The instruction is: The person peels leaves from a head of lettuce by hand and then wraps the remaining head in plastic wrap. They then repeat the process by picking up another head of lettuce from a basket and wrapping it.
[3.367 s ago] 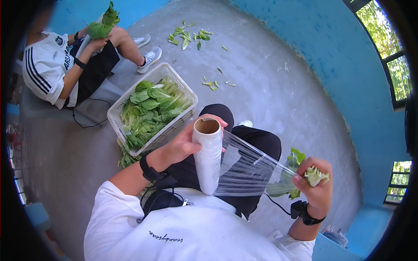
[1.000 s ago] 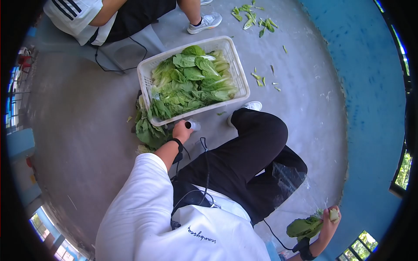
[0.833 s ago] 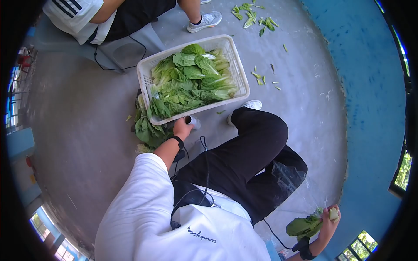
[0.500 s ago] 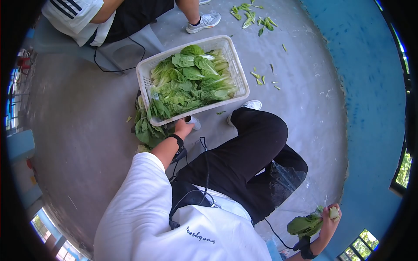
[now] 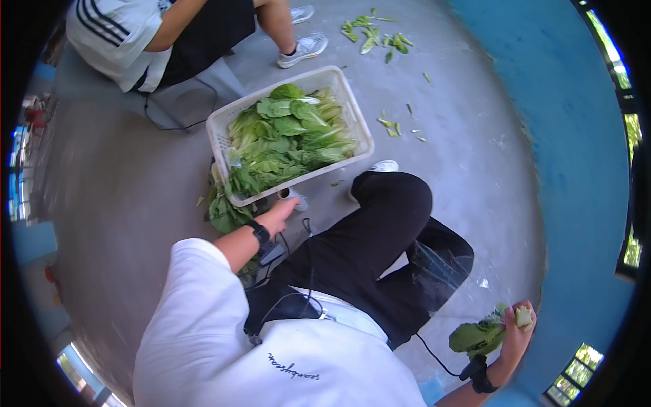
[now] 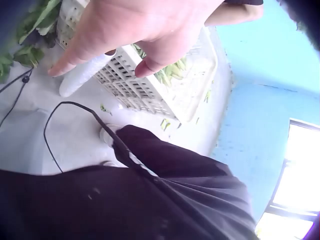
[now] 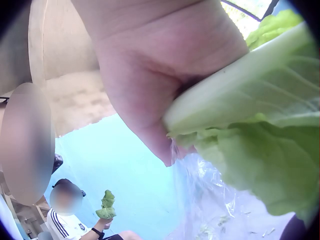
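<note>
Next to the crate on the floor, a roll of cling film (image 5: 299,202) shows its hollow core end. My left hand (image 5: 274,218) is right at that roll; in the left wrist view its fingers and thumb are spread apart over the film roll (image 6: 85,77). Out to the right, my right hand (image 5: 518,336) grips a leafy green cabbage (image 5: 477,337) by its pale stem, cut end upward. A sheet of clear film (image 5: 442,266) trails from this hand across to my knee. The right wrist view shows the cabbage stem (image 7: 240,90) against the palm.
A white plastic crate (image 5: 366,136) full of green cabbages (image 5: 291,129) stands ahead, with more leaves (image 5: 227,210) beside it. Another person (image 5: 169,41) sits behind it on a grey stool. Loose leaves (image 5: 369,35) lie on the floor; a blue wall (image 5: 563,156) rises at right.
The left hand has lowered the film roll beside the crate, and its fingers have come off it. The film no longer spans both hands. The right hand has moved outward with the cabbage.
</note>
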Demonstrator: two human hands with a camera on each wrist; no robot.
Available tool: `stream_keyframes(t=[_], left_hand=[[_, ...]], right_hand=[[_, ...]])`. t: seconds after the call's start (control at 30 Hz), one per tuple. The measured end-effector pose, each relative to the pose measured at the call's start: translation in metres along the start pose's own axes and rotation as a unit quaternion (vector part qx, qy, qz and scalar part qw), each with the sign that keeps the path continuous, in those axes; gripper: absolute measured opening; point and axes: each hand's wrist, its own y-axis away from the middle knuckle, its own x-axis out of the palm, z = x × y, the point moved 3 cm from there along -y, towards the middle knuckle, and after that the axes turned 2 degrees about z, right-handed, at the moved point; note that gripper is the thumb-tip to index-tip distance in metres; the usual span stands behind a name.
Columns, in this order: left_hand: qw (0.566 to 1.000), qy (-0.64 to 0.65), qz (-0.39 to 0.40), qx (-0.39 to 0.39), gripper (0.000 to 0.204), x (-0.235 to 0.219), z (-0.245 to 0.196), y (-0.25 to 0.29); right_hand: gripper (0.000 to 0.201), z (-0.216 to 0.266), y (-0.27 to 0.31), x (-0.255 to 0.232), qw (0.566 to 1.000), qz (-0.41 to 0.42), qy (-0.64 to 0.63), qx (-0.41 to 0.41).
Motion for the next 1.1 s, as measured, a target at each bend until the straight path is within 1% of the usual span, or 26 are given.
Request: stream_keyframes(t=[0.03, 0.1, 0.17, 0.23, 0.27, 0.3, 0.37, 0.4, 0.47, 0.5, 0.53, 0.57, 0.63, 0.73, 0.83, 0.87, 0.97, 1.0, 1.1], left_hand=[[0.999, 0.038, 0.019, -0.003, 0.047, 0.007, -0.008, 0.018], [0.995, 0.083, 0.048, -0.021, 0.046, 0.017, -0.027, 0.046], [0.999, 0.019, 0.013, 0.022, 0.050, 0.021, -0.043, 0.047], [0.985, 0.046, 0.047, 0.162, 0.054, 0.042, -0.071, 0.071], [0.975, 0.017, 0.084, 0.207, 0.057, 0.062, -0.092, 0.098], [0.963, -0.033, 0.153, 0.220, 0.056, 0.085, -0.109, 0.121], [0.918, -0.133, 0.282, 0.245, 0.055, 0.132, -0.131, 0.156], [0.887, -0.177, 0.312, 0.292, 0.057, 0.155, -0.131, 0.164], [0.807, -0.260, 0.368, 0.382, 0.061, 0.204, -0.121, 0.182], [0.796, -0.290, 0.364, 0.386, 0.069, 0.225, -0.116, 0.198], [0.773, -0.345, 0.357, 0.396, 0.078, 0.244, -0.110, 0.206], [0.733, -0.387, 0.364, 0.426, 0.085, 0.261, -0.101, 0.202], [0.725, -0.420, 0.395, 0.377, 0.087, 0.288, -0.087, 0.201], [0.726, -0.391, 0.526, 0.209, 0.082, 0.307, -0.069, 0.191], [0.706, -0.395, 0.579, 0.099, 0.072, 0.306, -0.065, 0.199], [0.721, -0.366, 0.585, 0.061, 0.051, 0.299, -0.065, 0.206], [0.701, -0.376, 0.602, 0.069, 0.032, 0.278, -0.075, 0.211], [0.728, -0.345, 0.585, 0.100, 0.018, 0.271, -0.080, 0.217], [0.809, -0.296, 0.487, 0.142, 0.016, 0.238, -0.092, 0.207]], right_hand=[[0.022, 0.000, 0.001, 0.000, 1.000, 0.000, -0.008, -0.004], [0.022, 0.000, 0.001, -0.002, 1.000, 0.000, -0.017, -0.008], [0.022, 0.000, 0.002, -0.003, 1.000, -0.003, -0.022, -0.004], [0.022, 0.001, 0.001, -0.003, 0.999, -0.002, -0.044, -0.012], [0.021, 0.003, 0.001, -0.002, 0.998, 0.000, -0.058, -0.018], [0.021, 0.004, 0.003, -0.002, 0.997, 0.002, -0.071, -0.020], [0.020, 0.005, 0.003, -0.001, 0.994, 0.009, -0.101, -0.029], [0.019, 0.007, 0.004, -0.001, 0.992, 0.026, -0.114, -0.039], [0.019, 0.009, 0.008, -0.001, 0.988, 0.044, -0.138, -0.050], [0.019, 0.009, 0.010, -0.003, 0.986, 0.053, -0.149, -0.055], [0.020, 0.006, 0.011, -0.006, 0.983, 0.060, -0.160, -0.066], [0.019, 0.003, 0.013, -0.009, 0.979, 0.069, -0.177, -0.068], [0.019, 0.002, 0.015, -0.017, 0.971, 0.090, -0.210, -0.073], [0.018, 0.004, 0.018, -0.027, 0.967, 0.117, -0.221, -0.044], [0.017, 0.000, 0.009, -0.031, 0.964, 0.137, -0.227, -0.005], [0.016, 0.001, 0.004, -0.030, 0.965, 0.145, -0.220, 0.000], [0.017, 0.003, -0.024, -0.014, 0.964, 0.175, -0.199, 0.015], [0.017, 0.004, -0.035, -0.005, 0.964, 0.185, -0.191, 0.020], [0.016, 0.007, -0.071, 0.027, 0.964, 0.215, -0.153, 0.029]])
